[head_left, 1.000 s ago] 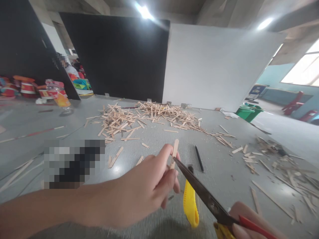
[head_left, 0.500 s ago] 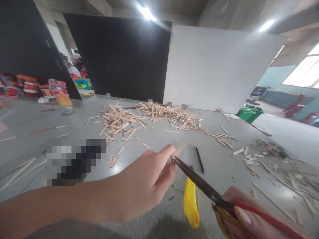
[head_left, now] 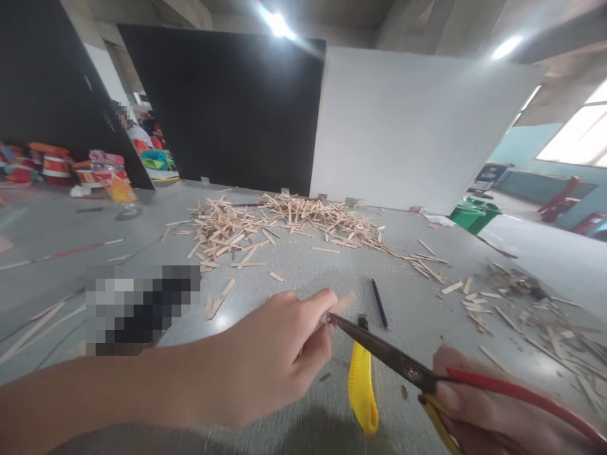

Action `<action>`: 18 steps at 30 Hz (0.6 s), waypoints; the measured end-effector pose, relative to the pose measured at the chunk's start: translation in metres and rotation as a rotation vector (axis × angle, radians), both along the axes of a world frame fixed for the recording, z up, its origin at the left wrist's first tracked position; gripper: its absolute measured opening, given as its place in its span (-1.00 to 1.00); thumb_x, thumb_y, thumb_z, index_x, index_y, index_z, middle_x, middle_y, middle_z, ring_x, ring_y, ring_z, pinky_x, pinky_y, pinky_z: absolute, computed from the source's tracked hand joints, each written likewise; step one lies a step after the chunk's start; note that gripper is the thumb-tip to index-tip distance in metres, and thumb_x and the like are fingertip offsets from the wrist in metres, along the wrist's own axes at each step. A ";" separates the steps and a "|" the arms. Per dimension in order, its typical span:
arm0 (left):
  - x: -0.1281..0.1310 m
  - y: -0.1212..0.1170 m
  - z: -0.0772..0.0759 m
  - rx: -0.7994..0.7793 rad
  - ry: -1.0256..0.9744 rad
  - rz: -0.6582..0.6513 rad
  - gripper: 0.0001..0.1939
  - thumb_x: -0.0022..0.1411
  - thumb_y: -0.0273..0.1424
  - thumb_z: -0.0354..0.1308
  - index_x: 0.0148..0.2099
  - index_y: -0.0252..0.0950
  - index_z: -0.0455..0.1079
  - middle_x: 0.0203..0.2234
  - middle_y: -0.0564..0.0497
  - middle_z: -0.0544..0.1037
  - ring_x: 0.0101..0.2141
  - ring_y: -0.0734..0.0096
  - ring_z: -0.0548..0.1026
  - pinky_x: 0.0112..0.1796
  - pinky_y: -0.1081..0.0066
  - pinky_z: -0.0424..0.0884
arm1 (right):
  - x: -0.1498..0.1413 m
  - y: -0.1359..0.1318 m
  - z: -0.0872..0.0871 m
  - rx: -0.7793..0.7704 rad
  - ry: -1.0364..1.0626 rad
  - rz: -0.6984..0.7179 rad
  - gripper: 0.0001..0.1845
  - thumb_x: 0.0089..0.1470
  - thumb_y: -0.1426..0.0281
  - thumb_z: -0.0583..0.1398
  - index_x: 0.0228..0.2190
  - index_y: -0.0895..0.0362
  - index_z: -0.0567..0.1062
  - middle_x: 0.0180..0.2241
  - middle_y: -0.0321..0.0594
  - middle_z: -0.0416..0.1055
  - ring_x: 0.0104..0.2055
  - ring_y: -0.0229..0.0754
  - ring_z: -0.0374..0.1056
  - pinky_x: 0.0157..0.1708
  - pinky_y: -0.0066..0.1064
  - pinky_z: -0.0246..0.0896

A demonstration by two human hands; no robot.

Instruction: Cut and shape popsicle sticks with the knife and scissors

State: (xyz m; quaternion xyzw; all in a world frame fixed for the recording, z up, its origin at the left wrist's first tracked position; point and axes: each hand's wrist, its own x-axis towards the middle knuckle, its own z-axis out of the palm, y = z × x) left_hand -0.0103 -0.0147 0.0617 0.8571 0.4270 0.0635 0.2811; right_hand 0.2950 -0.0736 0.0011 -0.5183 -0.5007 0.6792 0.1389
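Observation:
Thumb and fingers of my left hand (head_left: 275,354) pinch a flat wooden stick (head_left: 344,303), whose rounded end pokes out beyond the knuckles. My right hand (head_left: 488,404) grips scissors (head_left: 408,370) with dark metal blades and red and yellow handles. The blade tips meet the stick right at my left fingertips; the blades look almost closed. Just under the blades, a yellow utility knife (head_left: 363,392) lies on the grey table. A thin black pen (head_left: 379,303) rests beyond it.
A heap of cut wooden sticks (head_left: 227,227) spreads along the back, below a black panel (head_left: 227,114) and a white panel (head_left: 417,126). More scraps (head_left: 559,335) litter the right side. A plastic bottle (head_left: 118,186) stands at left, and a green bin (head_left: 474,215) is beyond the table.
The stick has tipped lower and to the right in my left hand. My right hand has shifted slightly, and the scissor handles look wider apart and farther right.

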 end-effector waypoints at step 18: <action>-0.004 0.025 -0.010 -0.122 -0.250 0.123 -0.62 0.56 -0.14 -0.19 -0.16 -0.21 0.35 -0.54 0.14 0.27 -0.54 0.42 0.24 -0.50 0.39 0.09 | -0.028 0.011 -0.026 0.034 0.074 -0.230 -0.21 0.26 -0.23 0.03 -0.74 0.06 0.15 -0.85 -0.47 0.00 -0.84 -0.46 -0.07 -0.83 -0.64 -0.13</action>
